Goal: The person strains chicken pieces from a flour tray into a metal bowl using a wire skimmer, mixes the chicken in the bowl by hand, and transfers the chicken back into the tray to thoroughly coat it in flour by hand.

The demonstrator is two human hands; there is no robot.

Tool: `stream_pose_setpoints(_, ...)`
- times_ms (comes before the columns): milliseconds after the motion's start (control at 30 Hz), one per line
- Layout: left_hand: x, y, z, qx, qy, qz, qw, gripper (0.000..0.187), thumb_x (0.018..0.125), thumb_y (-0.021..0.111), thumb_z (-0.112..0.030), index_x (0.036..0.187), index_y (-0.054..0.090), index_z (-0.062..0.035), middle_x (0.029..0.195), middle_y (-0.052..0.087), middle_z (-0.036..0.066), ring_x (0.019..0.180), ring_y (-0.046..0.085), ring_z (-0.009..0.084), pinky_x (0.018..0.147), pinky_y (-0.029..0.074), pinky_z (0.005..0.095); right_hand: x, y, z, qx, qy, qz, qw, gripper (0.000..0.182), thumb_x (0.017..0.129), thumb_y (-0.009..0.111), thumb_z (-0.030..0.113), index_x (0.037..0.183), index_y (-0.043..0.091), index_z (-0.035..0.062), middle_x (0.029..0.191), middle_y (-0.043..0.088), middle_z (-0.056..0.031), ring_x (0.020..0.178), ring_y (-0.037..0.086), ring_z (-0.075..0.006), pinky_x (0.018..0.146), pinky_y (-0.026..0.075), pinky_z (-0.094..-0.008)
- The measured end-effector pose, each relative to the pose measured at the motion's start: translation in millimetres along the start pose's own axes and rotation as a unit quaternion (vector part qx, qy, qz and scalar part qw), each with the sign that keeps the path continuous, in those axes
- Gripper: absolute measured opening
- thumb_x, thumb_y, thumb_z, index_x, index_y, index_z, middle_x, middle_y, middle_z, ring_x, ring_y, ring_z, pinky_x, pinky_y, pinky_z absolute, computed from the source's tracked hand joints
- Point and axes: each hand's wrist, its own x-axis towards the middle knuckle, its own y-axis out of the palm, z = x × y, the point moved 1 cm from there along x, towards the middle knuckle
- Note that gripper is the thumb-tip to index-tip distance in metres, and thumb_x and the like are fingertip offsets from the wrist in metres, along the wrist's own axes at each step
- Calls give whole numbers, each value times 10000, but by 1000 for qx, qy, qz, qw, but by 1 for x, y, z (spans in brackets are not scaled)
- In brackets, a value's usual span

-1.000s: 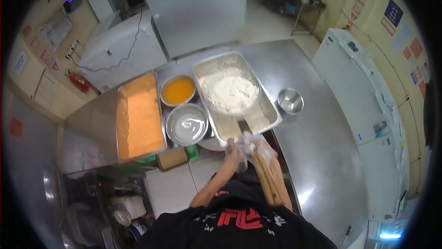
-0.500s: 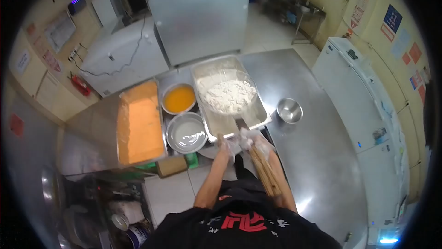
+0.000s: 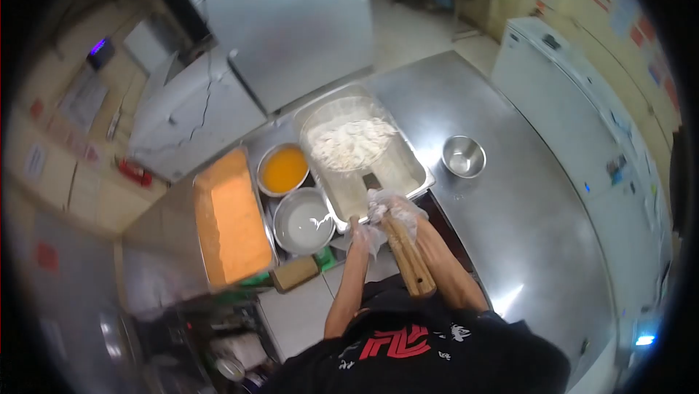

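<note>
A deep metal tray [image 3: 420,188] holds flour and a heap of flour-coated pieces [image 3: 349,143]. Around the heap runs the rim of a large round strainer [image 3: 372,181], its dark neck pointing at me. My right hand [image 3: 397,212], in a clear plastic glove dusted with flour, is closed around its thick wooden handle [image 3: 411,266], whose end reaches back toward my chest. My left hand [image 3: 364,237], gloved too, is closed at the tray's near left corner, with a finger over the rim. The hand hides part of that edge.
Left of the tray stand a bowl of orange-yellow liquid [image 3: 284,170], a bowl of clear liquid [image 3: 303,221] and a tray of orange powder [image 3: 233,226]. A small steel bowl [image 3: 464,156] sits on the steel table [image 3: 520,226] at right. White chest freezers [image 3: 564,110] line the right wall.
The view has tilted and shifted. The wooden handle has turned, showing its broad face, and the floury heap has changed shape. Both hands keep their places at the tray's near edge.
</note>
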Motion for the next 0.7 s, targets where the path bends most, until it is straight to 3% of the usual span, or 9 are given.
stream_pose_setpoints(67,1,9,-6,3,-56,26,998,561,827,326,-489,1043,491,2,906,562,144,752,568,264,592,499,367,-18,3,17,-37,49,-4,998,10,803,482,40,807,473,39,638,452,6,498,449,-42,411,361,-167)
stream_pose_setpoints(167,-12,26,-10,-24,47,-5,999,547,798,379,-487,999,501,7,892,562,121,751,557,242,579,489,338,-28,39,39,-129,76,-84,985,16,793,458,18,785,458,32,618,434,6,505,431,-39,430,354,-163)
stream_pose_setpoints(233,-31,27,-16,-15,14,-67,998,475,794,448,-414,1083,443,-37,980,531,114,845,535,255,655,483,351,14,9,16,32,51,-31,998,41,814,481,62,790,454,42,620,446,1,480,417,-46,421,352,-167)
stream_pose_setpoints(267,-24,23,-12,-67,24,2,997,455,797,469,-372,1123,417,-58,1011,527,110,874,537,261,690,488,364,18,8,17,108,31,-6,994,64,825,493,84,792,452,47,621,453,-2,467,409,-49,416,350,-169)
stream_pose_setpoints(300,-21,21,-10,-119,27,73,990,451,801,491,-329,1163,391,-79,1041,523,107,903,539,267,725,493,376,11,6,28,-51,96,-15,994,69,832,497,95,812,450,49,659,465,-5,480,423,-59,419,357,-174)
stream_pose_setpoints(433,-19,35,-9,-125,101,34,987,424,816,485,-320,1160,399,-87,1083,513,96,914,537,261,726,497,379,-16,47,45,-158,71,-119,978,150,842,515,212,742,492,103,594,434,35,482,434,-66,420,355,-196)
stream_pose_setpoints(533,-26,31,-12,-144,23,15,989,410,819,483,-294,1157,398,-77,1098,504,98,944,525,262,735,492,391,3,14,31,-304,-39,17,952,134,849,507,180,744,498,97,605,434,35,489,435,-65,424,349,-188)
stream_pose_setpoints(600,-25,33,-10,-138,84,32,986,399,821,481,-273,1153,396,-71,1106,495,101,975,506,258,750,482,396,3,15,32,-107,27,42,993,117,859,491,162,764,496,93,621,439,30,509,444,-67,433,360,-181)
stream_pose_setpoints(700,-14,26,-17,-134,105,16,985,386,824,476,-250,1155,390,-69,1120,484,104,1012,486,256,771,471,403,18,18,43,-48,34,121,991,121,865,474,170,782,503,87,629,443,34,540,451,-55,430,355,-175)
